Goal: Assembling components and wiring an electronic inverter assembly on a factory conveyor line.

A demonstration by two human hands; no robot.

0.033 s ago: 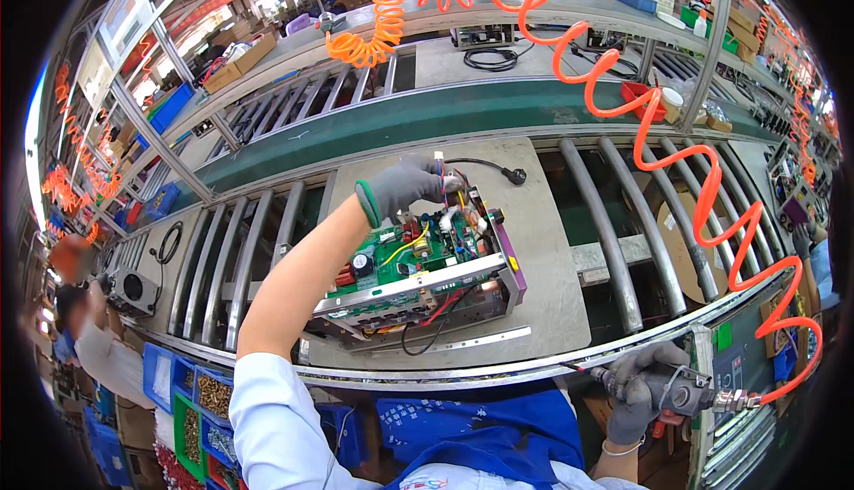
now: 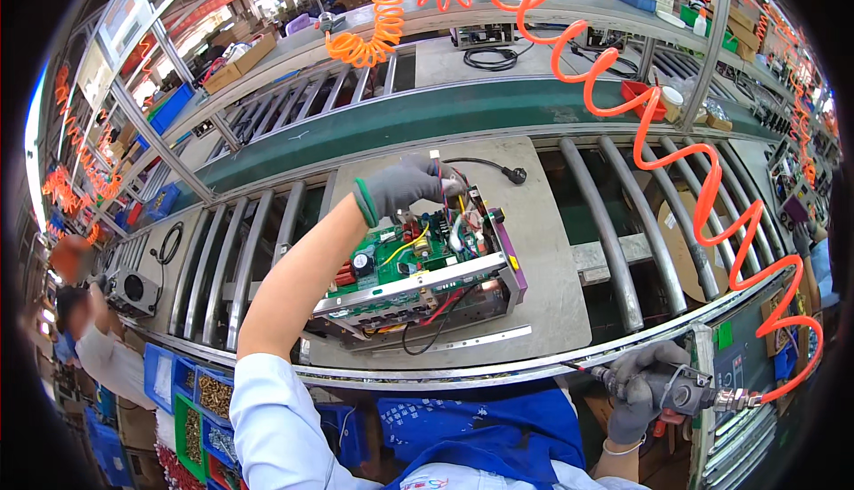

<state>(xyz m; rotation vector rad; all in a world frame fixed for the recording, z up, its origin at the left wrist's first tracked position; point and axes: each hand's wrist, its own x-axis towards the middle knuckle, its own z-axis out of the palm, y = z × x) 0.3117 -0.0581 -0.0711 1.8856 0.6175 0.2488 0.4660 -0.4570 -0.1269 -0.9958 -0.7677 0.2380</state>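
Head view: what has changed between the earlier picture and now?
Very little: the white connector by the left hand has shifted slightly up and left. Neither hand visibly takes hold of or lets go of anything. The right hand still holds the grey tool; the open unit and black plug stay put.

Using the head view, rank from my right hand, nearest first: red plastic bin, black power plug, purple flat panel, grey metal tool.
1. Grey tool: in the right hand.
2. Purple panel: ahead, left.
3. Black plug: left, beyond the panel.
4. Red bin: farthest ahead, past the grey metal rollers.
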